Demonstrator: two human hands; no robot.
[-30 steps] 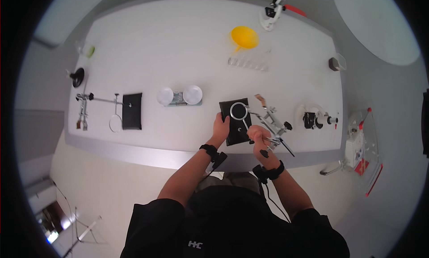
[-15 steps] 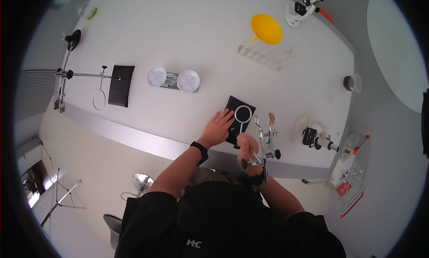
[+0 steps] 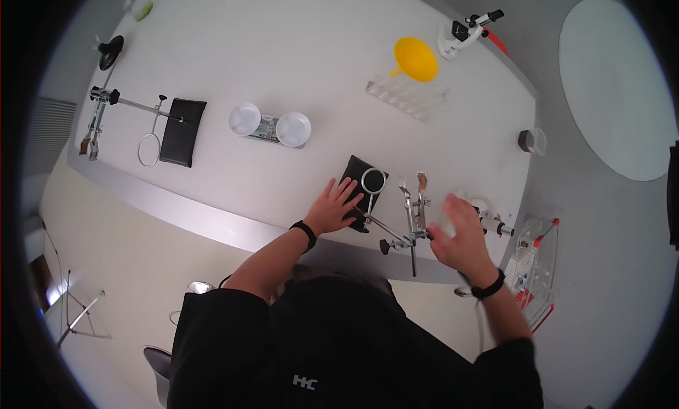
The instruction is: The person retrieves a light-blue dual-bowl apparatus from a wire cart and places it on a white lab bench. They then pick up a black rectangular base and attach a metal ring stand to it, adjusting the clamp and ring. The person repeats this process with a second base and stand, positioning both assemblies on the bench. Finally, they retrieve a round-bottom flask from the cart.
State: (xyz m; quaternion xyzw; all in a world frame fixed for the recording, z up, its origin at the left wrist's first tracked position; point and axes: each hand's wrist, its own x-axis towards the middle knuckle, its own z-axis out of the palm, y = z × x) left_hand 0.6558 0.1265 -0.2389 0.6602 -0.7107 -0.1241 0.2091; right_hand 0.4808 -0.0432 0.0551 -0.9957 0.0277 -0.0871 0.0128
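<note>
On the desk [image 3: 318,69], the left hand [image 3: 327,212] lies open, fingers spread on the black base [image 3: 360,170] and hiding part of it, with the ring [image 3: 363,180] over the base's right side. Right of the base, past the clamp [image 3: 410,218], the right hand [image 3: 461,235] is blurred and loosely open, contact unclear, partly blocking the microscope [image 3: 503,229]. Beyond the base, the clear rack [image 3: 403,101] looks faint near the funnel [image 3: 416,59]; the scale [image 3: 293,129] stands left of the base.
</note>
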